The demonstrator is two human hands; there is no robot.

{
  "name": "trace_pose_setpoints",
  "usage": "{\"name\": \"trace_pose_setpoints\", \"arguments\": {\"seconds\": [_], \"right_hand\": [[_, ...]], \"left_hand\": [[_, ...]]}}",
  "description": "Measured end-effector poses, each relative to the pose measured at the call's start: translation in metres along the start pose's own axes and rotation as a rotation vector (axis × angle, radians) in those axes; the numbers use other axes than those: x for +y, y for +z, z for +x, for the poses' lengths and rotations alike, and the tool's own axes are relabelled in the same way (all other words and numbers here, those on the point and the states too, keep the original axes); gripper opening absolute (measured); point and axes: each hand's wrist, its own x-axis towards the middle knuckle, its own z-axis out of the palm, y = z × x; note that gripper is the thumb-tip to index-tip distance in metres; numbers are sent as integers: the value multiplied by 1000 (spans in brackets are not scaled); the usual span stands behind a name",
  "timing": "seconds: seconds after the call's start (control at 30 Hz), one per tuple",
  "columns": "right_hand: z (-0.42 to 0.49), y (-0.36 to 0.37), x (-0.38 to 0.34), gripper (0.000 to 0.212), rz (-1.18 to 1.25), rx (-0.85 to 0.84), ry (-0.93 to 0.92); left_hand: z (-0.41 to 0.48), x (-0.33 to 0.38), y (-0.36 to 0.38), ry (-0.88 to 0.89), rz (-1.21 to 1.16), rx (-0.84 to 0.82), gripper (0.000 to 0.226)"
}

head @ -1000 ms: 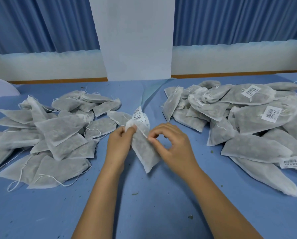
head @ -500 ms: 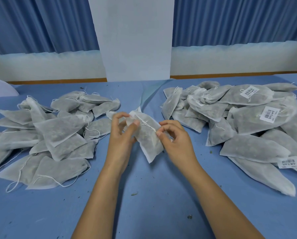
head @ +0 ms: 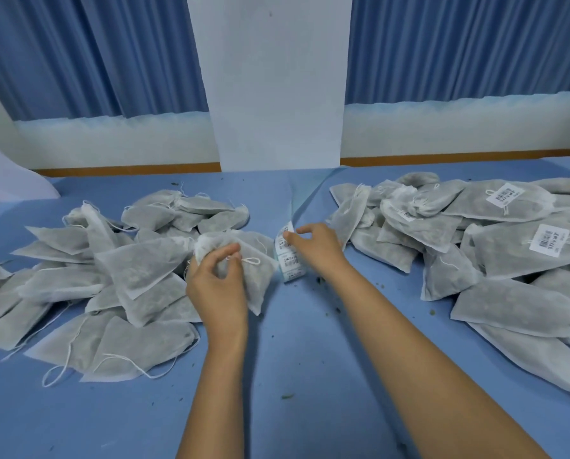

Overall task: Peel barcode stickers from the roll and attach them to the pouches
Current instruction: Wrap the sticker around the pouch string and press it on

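Note:
My left hand (head: pixel 218 282) grips a grey-white drawstring pouch (head: pixel 255 260) by its gathered top, just above the blue table at centre. Right of it stands the small roll of barcode stickers (head: pixel 290 265). My right hand (head: pixel 316 247) pinches the free end of the sticker strip, which sticks up from the roll between thumb and forefinger. A pile of pouches without stickers (head: pixel 111 273) lies to the left. To the right lies a pile of pouches with barcode stickers (head: pixel 495 240) on them.
The blue table cover (head: pixel 303 376) has small dark crumbs scattered near the roll and in front of my arms. A white wall panel (head: pixel 277 84) and blue curtains (head: pixel 88 54) stand behind the table. A white sheet (head: pixel 5 183) lies at the far left.
My right hand let go of the pouch and moved right to the sticker roll, taking hold of the strip's end. The left hand keeps the pouch and has shifted it left and down.

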Motion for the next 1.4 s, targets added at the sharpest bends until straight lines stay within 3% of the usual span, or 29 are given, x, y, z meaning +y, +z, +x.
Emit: {"name": "trace_pose_setpoints", "arguments": {"seconds": [0.1,0.27,0.43,0.57,0.63,0.73,0.93,1.1,1.4], "right_hand": [[1,8,-2,13,84,60,-64],[-18,2,15,9,75,125,-182],[-7,12,9,31,-205,102,-137],[-9,16,4,6,38,51,-191],[-22,9,9,6,105,62,-183],[-46,-2,21,15,132,93,-172],[-68,-7,35,11,63,106,-234],[-69,-5,36,9,-54,56,-340],[-68,-10,37,13,24,-22,-352]], "left_hand": [[0,-3,3,122,99,3,14],[0,-6,8,262,210,-8,17],[-2,-11,10,295,206,-6,19],[-2,-13,8,316,205,-10,17],[-1,-13,10,343,209,-8,15],[-2,-13,13,378,179,-114,13],[-9,-14,22,496,188,-452,20],[-10,-16,22,529,171,-489,20],[-8,-16,19,425,160,-557,13]]}}
